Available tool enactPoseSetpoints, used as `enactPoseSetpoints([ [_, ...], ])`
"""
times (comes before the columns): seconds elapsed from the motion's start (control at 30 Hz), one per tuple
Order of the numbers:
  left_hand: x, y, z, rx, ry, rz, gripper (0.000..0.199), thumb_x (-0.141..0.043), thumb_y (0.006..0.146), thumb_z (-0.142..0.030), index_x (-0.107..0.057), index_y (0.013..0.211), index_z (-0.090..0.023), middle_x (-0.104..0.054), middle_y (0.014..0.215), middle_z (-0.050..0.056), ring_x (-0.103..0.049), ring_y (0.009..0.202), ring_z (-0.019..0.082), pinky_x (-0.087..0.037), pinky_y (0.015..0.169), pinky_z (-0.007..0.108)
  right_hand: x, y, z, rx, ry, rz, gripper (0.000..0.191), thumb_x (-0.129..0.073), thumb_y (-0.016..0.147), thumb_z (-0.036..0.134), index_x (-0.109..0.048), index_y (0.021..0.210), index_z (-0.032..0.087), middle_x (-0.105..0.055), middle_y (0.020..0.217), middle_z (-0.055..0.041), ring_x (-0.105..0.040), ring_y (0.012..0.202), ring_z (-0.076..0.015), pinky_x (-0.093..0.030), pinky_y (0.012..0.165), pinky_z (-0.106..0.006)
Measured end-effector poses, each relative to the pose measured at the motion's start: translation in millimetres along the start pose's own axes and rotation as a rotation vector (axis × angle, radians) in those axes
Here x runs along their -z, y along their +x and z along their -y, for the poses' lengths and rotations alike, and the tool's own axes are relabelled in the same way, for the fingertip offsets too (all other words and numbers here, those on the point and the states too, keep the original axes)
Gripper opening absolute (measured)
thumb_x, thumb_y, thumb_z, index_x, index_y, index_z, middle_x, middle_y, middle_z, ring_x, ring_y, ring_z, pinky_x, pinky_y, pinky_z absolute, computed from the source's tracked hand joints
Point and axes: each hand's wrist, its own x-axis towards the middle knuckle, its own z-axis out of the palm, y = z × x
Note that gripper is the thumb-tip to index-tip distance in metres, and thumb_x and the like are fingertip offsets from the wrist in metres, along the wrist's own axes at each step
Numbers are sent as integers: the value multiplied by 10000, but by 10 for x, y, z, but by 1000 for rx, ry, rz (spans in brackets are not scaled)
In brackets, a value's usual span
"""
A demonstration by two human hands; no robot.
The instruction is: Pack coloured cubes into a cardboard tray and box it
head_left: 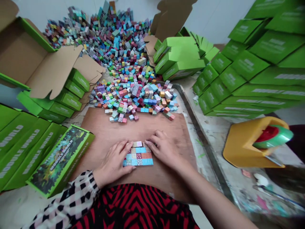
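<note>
Several rows of small coloured cubes already sit squared up as a flat block (pixel 138 154) on the brown board (pixel 105 133), right in front of the person. The left hand (pixel 113 162) lies against the block's left edge, fingers (pixel 125 147) held together and flat, pressing inward; the right hand (pixel 164 149) does the same from the right, its fingertips touching the top corner. Neither hand pinches a single cube: both bear on the block's sides. By my judgement the block is close to a full layer and is being tightened, though whether it is complete I cannot tell.

Much is left: a loose heap of cubes (pixel 133 95) lies at the board's far edge, and a far larger pile (pixel 107 35) rises behind it. One printed box (pixel 59 160) lies just left of the board, near the left hand, among other green boxes. Closed green boxes are stacked (pixel 238 73) on the right, and a yellow tape dispenser (pixel 254 143) stands on the surface.
</note>
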Motion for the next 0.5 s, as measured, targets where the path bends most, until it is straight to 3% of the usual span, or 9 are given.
enactPoseSetpoints([
  [0.07, -17, -3, 8, 9, -8, -5, 826, -683, 740, -424, -299, 1450, -246, -389, 1450, 122, -389, 1300, 305, -350, 1074, 486, -39, 17, 28, 51, -19, 17, 265, -472, 944, 345, -680, 893, 188, -552, 888, -74, -488, 846, -207, -405, 752, -334],
  [0.27, 5, 16, -7, 24, -3, 21, 869, -677, 736, -453, -257, 1472, -261, -369, 1488, 89, -372, 1310, 308, -314, 1081, 485, -163, 73, 75, 138, 115, 76, 278, -456, 954, 294, -668, 828, 165, -535, 844, -66, -491, 850, -195, -433, 776, -320],
  [0.37, 70, 43, -54, 48, 44, 61, 891, -683, 718, -476, -252, 1472, -278, -355, 1502, 82, -376, 1285, 333, -307, 1044, 523, -40, 35, 3, 115, 207, 71, 279, -480, 940, 333, -626, 1109, 166, -551, 972, -85, -513, 925, -205, -446, 825, -346],
  [0.43, 106, 68, -87, 59, 64, 75, 943, -697, 686, -515, -241, 1476, -277, -344, 1505, 93, -362, 1278, 358, -291, 1023, 549, 69, -24, -54, 89, 217, 98, 505, -570, 876, 443, -504, 1310, 194, -534, 1085, -98, -507, 1008, -235, -442, 864, -383],
  [0.5, 125, 105, -114, 70, 71, 76, 1013, -714, 644, -553, -223, 1482, -265, -346, 1495, 110, -346, 1272, 374, -287, 1010, 552, 143, -91, -76, 74, 147, 171, 760, -680, 748, 545, -429, 1383, 212, -512, 1158, -111, -482, 1068, -283, -425, 890, -439],
])
